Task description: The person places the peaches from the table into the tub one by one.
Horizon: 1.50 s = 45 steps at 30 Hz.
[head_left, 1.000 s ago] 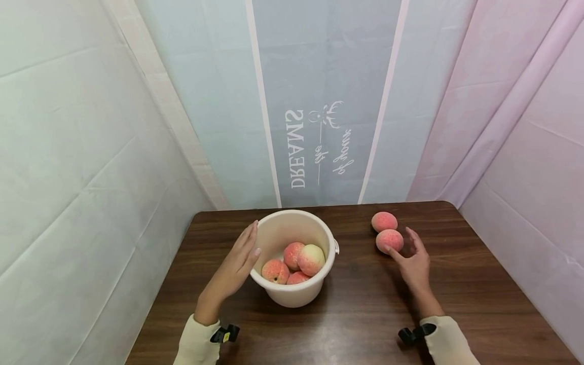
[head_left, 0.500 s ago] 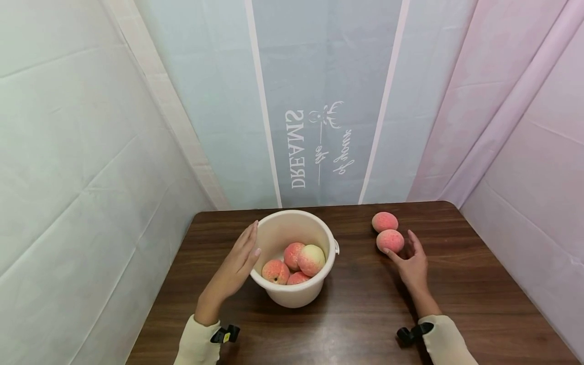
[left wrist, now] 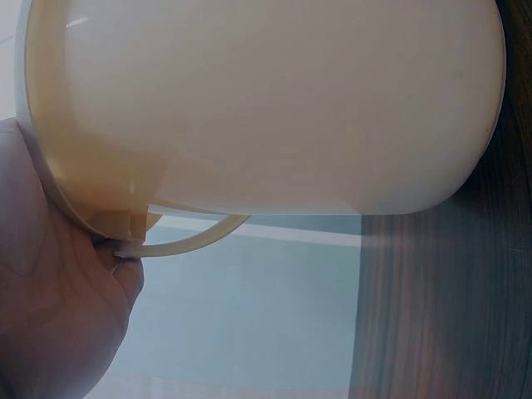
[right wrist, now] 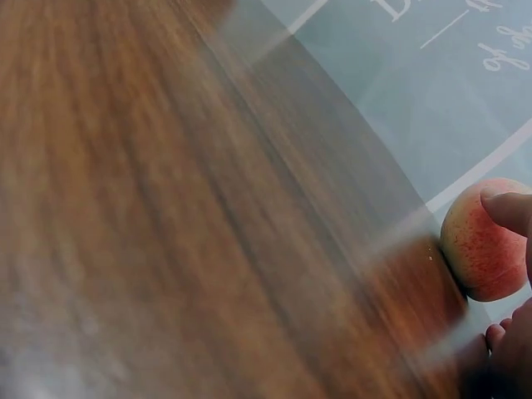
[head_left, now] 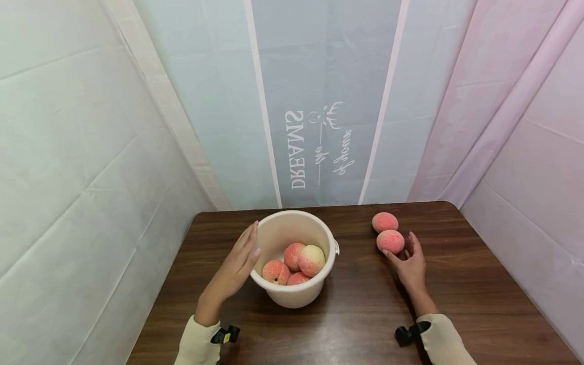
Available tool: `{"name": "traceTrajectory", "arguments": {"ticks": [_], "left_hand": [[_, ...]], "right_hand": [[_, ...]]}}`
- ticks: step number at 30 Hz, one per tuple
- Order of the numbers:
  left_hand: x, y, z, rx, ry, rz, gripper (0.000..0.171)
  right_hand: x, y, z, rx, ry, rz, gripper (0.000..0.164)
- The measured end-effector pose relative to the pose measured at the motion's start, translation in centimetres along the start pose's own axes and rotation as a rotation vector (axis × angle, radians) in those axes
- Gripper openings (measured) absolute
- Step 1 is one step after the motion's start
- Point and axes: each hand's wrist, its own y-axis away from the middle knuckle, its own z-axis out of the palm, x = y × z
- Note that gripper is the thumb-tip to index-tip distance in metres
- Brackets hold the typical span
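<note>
A cream plastic bucket (head_left: pixel 294 299) stands on the dark wood table, with several peaches (head_left: pixel 312 260) inside. My left hand (head_left: pixel 234 263) rests against its left rim, fingers straight and the thumb over the edge. In the left wrist view the palm lies along the bucket's rim (left wrist: pixel 37 166) near the handle (left wrist: pixel 187 243). On the right, my right hand (head_left: pixel 412 267) holds the nearer peach (head_left: pixel 390 241), thumb on its front and fingers curved at its right side. The right wrist view shows the thumb pressed on that peach (right wrist: pixel 486 249). A second peach (head_left: pixel 385 222) sits just behind it.
The wooden table (head_left: pixel 356 314) has rounded far corners and ends at a grey-blue cloth backdrop (head_left: pixel 324 76) with printed letters. Pale cloth walls stand on the left (head_left: pixel 82 177) and right (head_left: pixel 538 152). A bucket handle end (head_left: pixel 336 247) sticks out on the right of the rim.
My right hand and wrist have shifted slightly left, and its fingers have drawn closer to the nearer peach. The left hand, the bucket and the other peaches have stayed in place.
</note>
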Motion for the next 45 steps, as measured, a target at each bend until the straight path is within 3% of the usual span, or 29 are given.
{"name": "traceTrajectory", "arguments": {"ticks": [17, 34, 45], "left_hand": [[-0.06, -0.02, -0.04, 0.000, -0.008, 0.008, 0.063], [0.05, -0.05, -0.18, -0.001, 0.005, 0.012, 0.062], [0.19, 0.04, -0.25, 0.001, 0.012, 0.011, 0.062]], "right_hand": [[-0.02, -0.53, 0.31, -0.048, -0.087, 0.045, 0.108], [-0.57, -0.79, 0.24, -0.145, 0.119, 0.072, 0.095], [-0.51, -0.51, 0.52, -0.139, 0.111, 0.056, 0.083]]}}
